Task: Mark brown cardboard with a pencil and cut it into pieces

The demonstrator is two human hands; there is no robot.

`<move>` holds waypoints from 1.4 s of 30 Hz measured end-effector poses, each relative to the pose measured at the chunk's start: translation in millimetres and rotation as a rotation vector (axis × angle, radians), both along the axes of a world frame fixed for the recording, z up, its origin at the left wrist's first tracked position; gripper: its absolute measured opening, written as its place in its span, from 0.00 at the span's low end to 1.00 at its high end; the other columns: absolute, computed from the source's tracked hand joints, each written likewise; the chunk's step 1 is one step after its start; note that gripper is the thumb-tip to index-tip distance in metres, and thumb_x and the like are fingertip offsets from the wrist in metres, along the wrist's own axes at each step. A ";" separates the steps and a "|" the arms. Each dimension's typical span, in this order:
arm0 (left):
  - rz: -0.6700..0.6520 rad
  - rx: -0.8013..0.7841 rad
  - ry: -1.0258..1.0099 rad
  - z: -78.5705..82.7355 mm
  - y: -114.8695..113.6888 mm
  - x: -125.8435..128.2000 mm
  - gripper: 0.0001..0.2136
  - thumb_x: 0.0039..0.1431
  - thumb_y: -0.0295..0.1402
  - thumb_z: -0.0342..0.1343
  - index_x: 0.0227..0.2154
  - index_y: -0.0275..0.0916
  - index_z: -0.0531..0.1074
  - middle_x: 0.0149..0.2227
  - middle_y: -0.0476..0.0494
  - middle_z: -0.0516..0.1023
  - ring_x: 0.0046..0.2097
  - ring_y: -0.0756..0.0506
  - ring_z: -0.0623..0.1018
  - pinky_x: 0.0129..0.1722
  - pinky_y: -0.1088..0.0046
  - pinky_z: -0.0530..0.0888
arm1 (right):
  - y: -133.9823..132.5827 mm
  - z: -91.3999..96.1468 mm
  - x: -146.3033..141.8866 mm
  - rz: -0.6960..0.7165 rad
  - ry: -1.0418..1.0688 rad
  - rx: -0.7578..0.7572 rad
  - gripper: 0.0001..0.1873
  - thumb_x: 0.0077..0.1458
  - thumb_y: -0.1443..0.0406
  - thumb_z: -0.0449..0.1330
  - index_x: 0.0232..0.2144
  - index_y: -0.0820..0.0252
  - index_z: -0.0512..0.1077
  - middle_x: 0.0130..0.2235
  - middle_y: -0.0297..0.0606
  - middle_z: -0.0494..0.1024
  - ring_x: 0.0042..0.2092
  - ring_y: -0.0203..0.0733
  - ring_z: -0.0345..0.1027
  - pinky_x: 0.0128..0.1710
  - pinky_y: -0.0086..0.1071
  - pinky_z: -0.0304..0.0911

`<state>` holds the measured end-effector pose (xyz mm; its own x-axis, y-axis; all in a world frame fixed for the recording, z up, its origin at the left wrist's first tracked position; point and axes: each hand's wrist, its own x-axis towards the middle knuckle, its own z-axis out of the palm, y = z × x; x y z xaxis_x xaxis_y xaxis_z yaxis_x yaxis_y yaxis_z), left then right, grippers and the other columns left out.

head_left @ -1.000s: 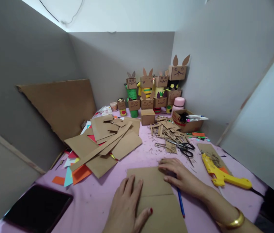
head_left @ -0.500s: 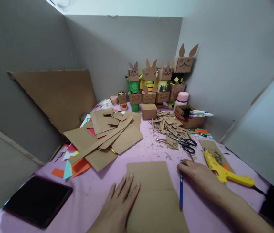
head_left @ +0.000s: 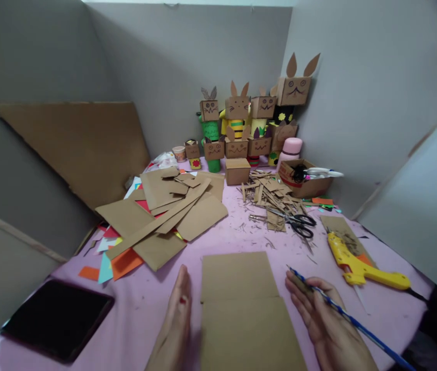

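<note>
Two hands in view. State of each? (Inspector)

Left hand (head_left: 175,319): opened out flat, fingers straight and together, standing on its little-finger edge on the pink table cover (head_left: 145,304). It has hold of nothing. Right hand (head_left: 324,322): fingers extended, palm turned inward, with a blue pencil (head_left: 342,312) lying across it. How firmly the thumb pins the pencil, I cannot tell. (Observer)

Location of the workpiece? (Inspector)

A brown cardboard sheet (head_left: 241,314) lies flat on the cover directly between the two hands, with a line running across it from side to side. Its long axis runs straight away from the person, near edge out of view at the bottom. (Observer)

Relation of hands to sheet? (Inspector)

They flank it, palms facing each other across it. The left stands just beside the left long edge, the right just beside the right long edge. Contact cannot be confirmed on either side, and neither hand is clearly nearer. The pencil slants across that line: tip up and far-left, above the sheet's right edge, back end running off low to the right. (Observer)

Surroundings? (Inspector)

Yellow glue gun (head_left: 357,268) and black-handled scissors (head_left: 299,225) lie beyond the right hand, apart from it. A black tablet (head_left: 56,319) lies well left. (Observer)
</note>
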<state>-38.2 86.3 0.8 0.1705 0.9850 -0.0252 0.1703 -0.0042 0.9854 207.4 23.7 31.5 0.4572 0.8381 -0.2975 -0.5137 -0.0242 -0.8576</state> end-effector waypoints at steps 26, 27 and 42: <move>0.197 -0.190 -0.326 26.4 -7.1 35.9 0.37 0.57 0.54 0.46 0.64 0.42 0.43 0.69 0.42 0.41 0.68 0.40 0.44 0.65 0.59 0.42 | 22.0 11.3 -22.9 0.050 0.157 0.024 0.30 0.41 0.48 0.68 0.41 0.51 0.62 0.44 0.38 0.81 0.57 0.45 0.65 0.63 0.45 0.49; 0.193 -0.143 -0.268 25.7 -6.6 34.8 0.39 0.57 0.55 0.45 0.65 0.41 0.42 0.69 0.40 0.41 0.68 0.39 0.45 0.65 0.59 0.43 | 22.3 12.2 -21.2 0.052 0.159 0.025 0.30 0.40 0.48 0.68 0.41 0.52 0.62 0.43 0.38 0.81 0.56 0.45 0.66 0.63 0.45 0.49; -0.247 0.569 0.910 -4.9 -26.5 32.5 0.35 0.57 0.40 0.55 0.63 0.52 0.43 0.66 0.34 0.50 0.64 0.26 0.53 0.55 0.32 0.50 | 85.4 37.3 15.6 0.758 -1.225 0.319 0.10 0.64 0.63 0.43 0.41 0.53 0.63 0.42 0.38 0.72 0.44 0.43 0.65 0.46 0.39 0.62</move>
